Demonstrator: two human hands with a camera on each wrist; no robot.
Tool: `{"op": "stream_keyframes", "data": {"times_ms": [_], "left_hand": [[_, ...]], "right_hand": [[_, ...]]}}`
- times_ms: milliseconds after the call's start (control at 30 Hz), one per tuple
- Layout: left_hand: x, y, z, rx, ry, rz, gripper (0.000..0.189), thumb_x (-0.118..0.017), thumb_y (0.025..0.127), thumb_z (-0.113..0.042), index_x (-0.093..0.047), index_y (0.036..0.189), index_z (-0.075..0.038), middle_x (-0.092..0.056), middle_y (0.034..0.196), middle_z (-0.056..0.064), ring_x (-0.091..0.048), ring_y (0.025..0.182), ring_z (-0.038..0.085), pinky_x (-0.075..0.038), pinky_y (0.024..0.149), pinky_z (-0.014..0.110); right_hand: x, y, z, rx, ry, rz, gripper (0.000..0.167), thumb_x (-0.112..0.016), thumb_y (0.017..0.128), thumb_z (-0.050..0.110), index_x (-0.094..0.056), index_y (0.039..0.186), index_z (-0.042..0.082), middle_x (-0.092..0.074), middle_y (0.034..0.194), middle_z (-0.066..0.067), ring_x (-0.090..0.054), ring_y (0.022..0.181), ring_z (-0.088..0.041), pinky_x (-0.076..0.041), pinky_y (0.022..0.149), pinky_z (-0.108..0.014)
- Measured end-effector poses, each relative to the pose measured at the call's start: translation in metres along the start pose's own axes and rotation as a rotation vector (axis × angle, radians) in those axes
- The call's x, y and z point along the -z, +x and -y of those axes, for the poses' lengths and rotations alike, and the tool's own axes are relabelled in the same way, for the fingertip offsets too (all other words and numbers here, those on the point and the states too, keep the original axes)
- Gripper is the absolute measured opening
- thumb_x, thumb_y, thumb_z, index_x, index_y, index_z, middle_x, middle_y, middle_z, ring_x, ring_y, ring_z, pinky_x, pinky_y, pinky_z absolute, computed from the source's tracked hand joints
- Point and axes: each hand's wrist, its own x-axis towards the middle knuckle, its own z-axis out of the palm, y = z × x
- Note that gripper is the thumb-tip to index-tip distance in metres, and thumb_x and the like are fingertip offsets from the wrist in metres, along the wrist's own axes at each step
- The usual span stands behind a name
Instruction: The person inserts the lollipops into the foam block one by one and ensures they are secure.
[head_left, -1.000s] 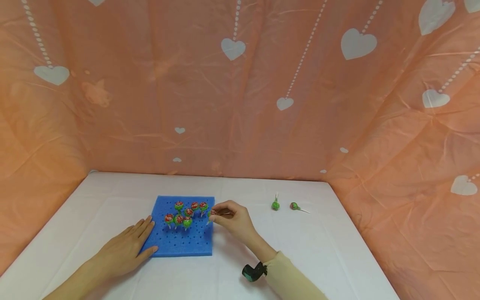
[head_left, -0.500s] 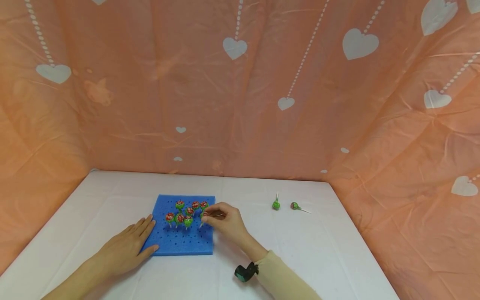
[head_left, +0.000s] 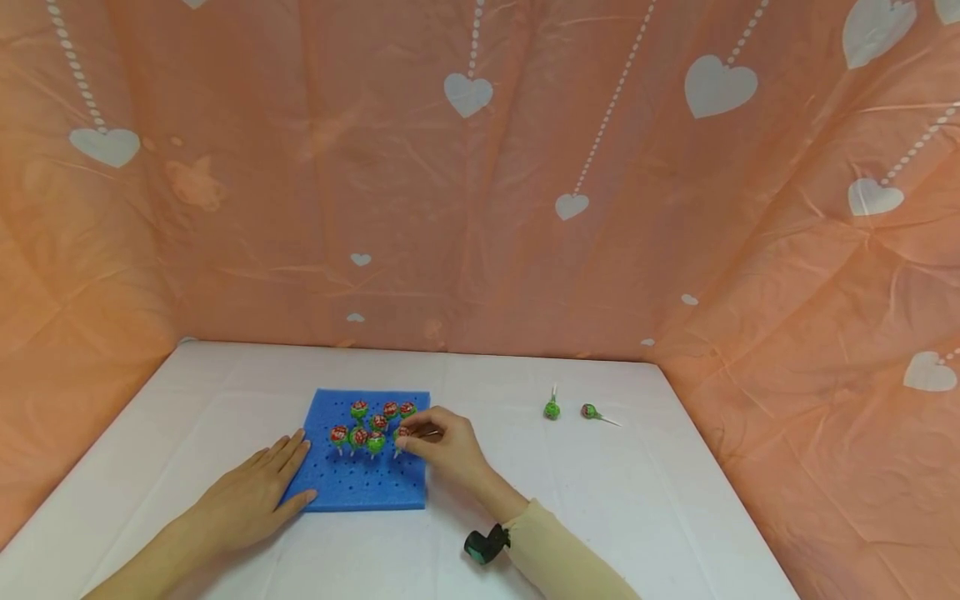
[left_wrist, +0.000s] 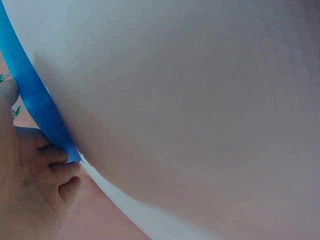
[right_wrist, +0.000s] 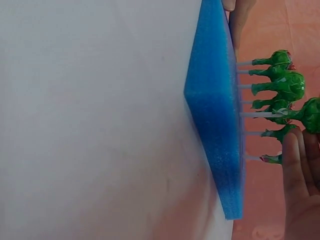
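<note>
My left hand (head_left: 251,492) lies with its fingers extended on the left edge of a blue foam block (head_left: 367,492) dotted with small holes. Several lollipops (head_left: 358,437) in red and green wrappers stand upright in the block, sticks down. At its right side my right hand (head_left: 453,446) pinches another lollipop (right_wrist: 311,116) by the wrapped head, stick pointing down. In the right wrist view that stick's lower end is right at the foam's top surface, beside the standing row. The left wrist view shows fingers (left_wrist: 65,172) along the foam's edge.
Two more lollipops lie on the white tabletop (head_left: 525,475) to the right: one with its stick pointing away (head_left: 552,410), one with its stick to the right (head_left: 589,412). An orange curtain (head_left: 420,208) with white hearts rises behind and at both sides.
My right hand has moved left with its lollipop, from the block's right edge to over the foam near the standing lollipops. The left hand has stayed in place.
</note>
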Motion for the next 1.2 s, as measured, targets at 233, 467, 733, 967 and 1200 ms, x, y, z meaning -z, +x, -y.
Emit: {"op": "stream_keyframes", "data": {"times_ms": [233,467,733,967,1200], "left_hand": [[-0.0013,0.0007,0.0012,0.004,-0.003,0.003,0.079,-0.062,0.101,-0.051,-0.050,0.145,0.014,-0.044,0.154,0.034,-0.043,0.142,0.053,-0.039,0.115,0.064],[-0.0012,0.0005,0.0013,0.001,-0.003,0.001,0.079,-0.063,0.101,-0.051,-0.050,0.145,0.014,-0.044,0.154,0.034,-0.043,0.142,0.052,-0.039,0.115,0.064],[-0.0022,0.0011,0.0023,-0.002,0.002,-0.005,0.079,-0.063,0.101,-0.050,-0.050,0.145,0.014,-0.044,0.154,0.035,-0.043,0.141,0.053,-0.040,0.114,0.064],[-0.0025,0.0013,0.0018,0.000,0.000,-0.004,0.079,-0.062,0.101,-0.050,-0.050,0.145,0.014,-0.044,0.153,0.035,-0.043,0.141,0.053,-0.040,0.113,0.065],[-0.0030,0.0019,0.0029,0.001,0.007,0.001,0.080,-0.062,0.101,-0.051,-0.049,0.145,0.014,-0.044,0.154,0.035,-0.043,0.141,0.053,-0.040,0.113,0.065]], "right_hand": [[-0.0028,0.0010,-0.0015,0.020,-0.010,0.008,0.020,-0.079,0.094,0.014,-0.077,0.112,0.008,-0.072,0.108,-0.006,-0.072,0.094,-0.010,-0.060,0.082,-0.022],[-0.0071,0.0016,-0.0064,0.010,-0.021,0.019,0.022,-0.079,0.094,0.016,-0.078,0.114,0.007,-0.072,0.108,-0.002,-0.071,0.091,-0.005,-0.061,0.080,-0.022],[-0.0090,0.0034,-0.0068,0.038,-0.066,0.025,0.021,-0.080,0.093,0.018,-0.080,0.111,0.007,-0.073,0.106,0.000,-0.070,0.091,-0.003,-0.061,0.079,-0.020],[-0.0093,0.0028,-0.0065,0.025,-0.061,0.007,0.021,-0.081,0.092,0.018,-0.081,0.111,0.007,-0.073,0.105,0.001,-0.070,0.091,-0.004,-0.060,0.080,-0.020],[-0.0068,0.0015,-0.0041,0.049,-0.078,0.006,0.024,-0.080,0.093,0.020,-0.080,0.113,0.008,-0.074,0.107,0.001,-0.068,0.095,-0.003,-0.060,0.083,-0.020]]}}
